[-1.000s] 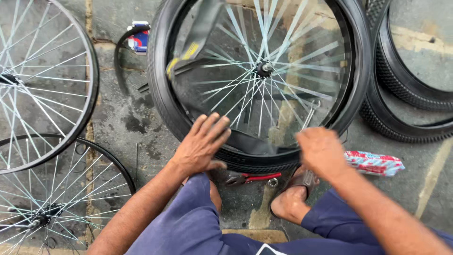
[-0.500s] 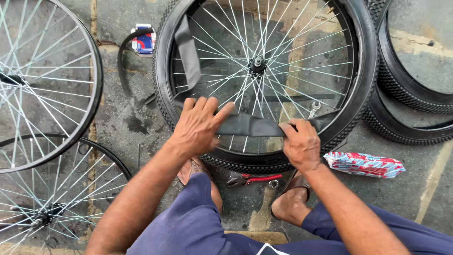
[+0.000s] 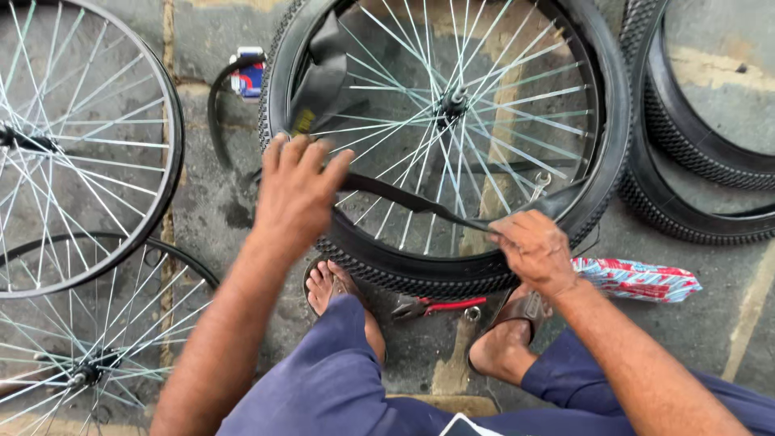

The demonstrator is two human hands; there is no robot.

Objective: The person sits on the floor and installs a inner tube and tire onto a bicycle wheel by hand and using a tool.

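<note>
Stone floor; left hand [image 3: 295, 190], right hand [image 3: 533, 249] apparently gripping inner tube [image 3: 404, 196] at wheel [image 3: 452, 105].

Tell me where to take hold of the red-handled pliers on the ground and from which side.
Grip the red-handled pliers by the red handles, coming straight down from above, probably with the right hand, which looks nearer. They lie flat on the pavement between the two feet, just below the tyre; the handles point right, toward the sandalled foot, and show clear of the tyre, while the dark jaws sit close to its tread.
</note>
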